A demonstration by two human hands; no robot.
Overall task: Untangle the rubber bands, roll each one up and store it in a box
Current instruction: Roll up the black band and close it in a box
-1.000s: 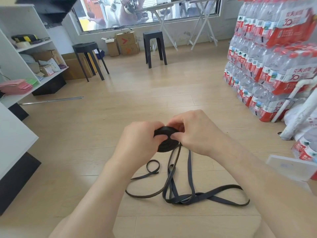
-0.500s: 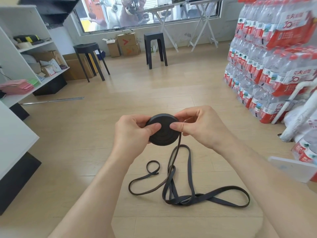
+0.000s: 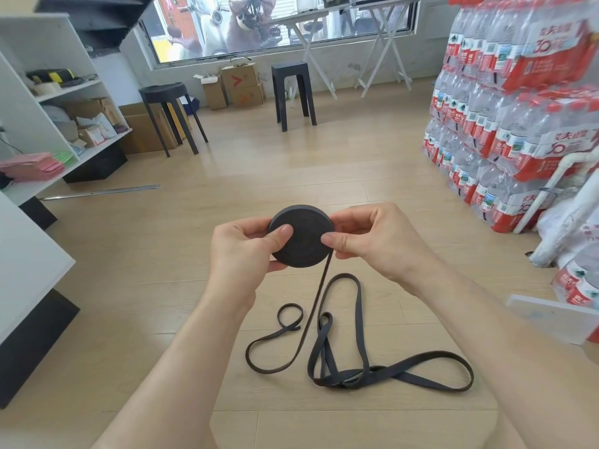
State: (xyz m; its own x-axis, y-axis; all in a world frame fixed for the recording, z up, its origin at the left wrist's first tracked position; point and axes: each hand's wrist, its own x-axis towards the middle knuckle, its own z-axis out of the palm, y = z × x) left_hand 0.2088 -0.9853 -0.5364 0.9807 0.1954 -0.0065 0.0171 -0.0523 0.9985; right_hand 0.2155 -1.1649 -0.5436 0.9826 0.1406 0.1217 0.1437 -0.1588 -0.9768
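Observation:
A black rubber band wound into a flat round roll [image 3: 304, 244] is held up between both hands, its face toward me. My left hand [image 3: 241, 254] pinches its left side with the thumb on the face. My right hand [image 3: 376, 244] pinches its right side the same way. A loose tail runs down from the roll to the floor. There it joins the unrolled rubber bands [image 3: 353, 361], lying in loops and crossings on the wood floor. A white box [image 3: 557, 319] sits at the right edge, partly cut off.
Stacked packs of water bottles [image 3: 505, 124] fill the right side, with white pipes [image 3: 570, 218] leaning beside them. White shelves [image 3: 64, 92] stand at the left. Two black stools [image 3: 171, 115] and cardboard boxes [image 3: 240, 85] stand at the back under a window.
The hands have lifted the roll higher and turned its flat face toward me. The tail has been drawn up and the loops on the floor have shifted slightly.

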